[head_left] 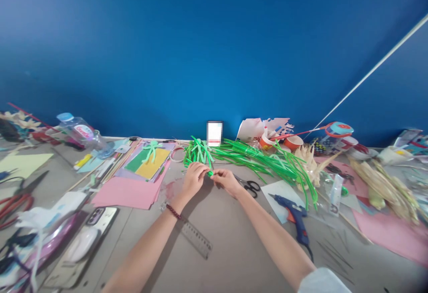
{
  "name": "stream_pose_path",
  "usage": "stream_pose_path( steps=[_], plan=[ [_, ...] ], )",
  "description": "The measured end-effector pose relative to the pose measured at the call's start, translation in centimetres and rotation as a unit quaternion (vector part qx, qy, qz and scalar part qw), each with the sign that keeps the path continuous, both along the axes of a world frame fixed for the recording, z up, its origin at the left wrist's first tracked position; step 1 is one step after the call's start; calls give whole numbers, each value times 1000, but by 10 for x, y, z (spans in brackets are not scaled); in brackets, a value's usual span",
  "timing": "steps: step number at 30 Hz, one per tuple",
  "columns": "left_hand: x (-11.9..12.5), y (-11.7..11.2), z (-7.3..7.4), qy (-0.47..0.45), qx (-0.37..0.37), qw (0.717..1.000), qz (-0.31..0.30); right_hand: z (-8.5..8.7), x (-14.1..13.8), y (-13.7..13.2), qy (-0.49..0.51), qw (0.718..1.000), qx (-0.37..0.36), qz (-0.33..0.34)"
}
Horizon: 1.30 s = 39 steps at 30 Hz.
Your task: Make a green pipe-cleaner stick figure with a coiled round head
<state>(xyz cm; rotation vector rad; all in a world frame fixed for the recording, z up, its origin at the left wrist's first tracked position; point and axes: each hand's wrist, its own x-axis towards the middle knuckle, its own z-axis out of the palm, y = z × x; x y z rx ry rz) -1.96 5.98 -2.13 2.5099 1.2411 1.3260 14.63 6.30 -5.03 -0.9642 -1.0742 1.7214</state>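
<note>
Near the middle of the table my left hand (195, 179) and my right hand (228, 182) meet, fingertips closed around a small bent green pipe cleaner (210, 174). The left fingers pinch it from one side, the right fingers from the other; part of it is hidden behind them. Just beyond the left hand is a bunch of green pipe-cleaner shapes (198, 150). A loose bundle of long green pipe cleaners (254, 154) spreads out behind and to the right of my right hand. Black-handled scissors (251, 187) lie beside my right wrist.
A clear ruler (195, 238) lies under my left forearm. Pink paper (129, 192) and a phone (80, 248) are to the left. On the right sit a blue glue gun (294, 217), dried husks (391, 190) and paper cups (267, 141). A blue wall (214, 52) rises behind.
</note>
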Motion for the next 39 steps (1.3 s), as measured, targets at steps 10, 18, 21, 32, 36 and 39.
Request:
stream_pose_path(
  steps=[10, 18, 21, 32, 36, 39],
  plan=[
    [6, -7, -3, 5, 4, 1000, -24, 14, 12, -2, 130, 989, -69, 13],
    [1, -2, -10, 32, 43, 999, 4, 16, 8, -2, 136, 988, -63, 35],
    [2, -4, -10, 41, 48, 998, 6, 15, 8, -3, 132, 989, -55, 39],
    [6, -7, -11, 6, 36, 999, 15, 10, 9, -3, 107, 993, -45, 27],
    [6, -7, -9, 12, 40, 999, 34, 7, 6, -1, 106, 994, -35, 6],
    [6, -8, -7, 44, 62, 996, 51, 6, 3, -1, 103, 994, -22, -21]
  ],
)
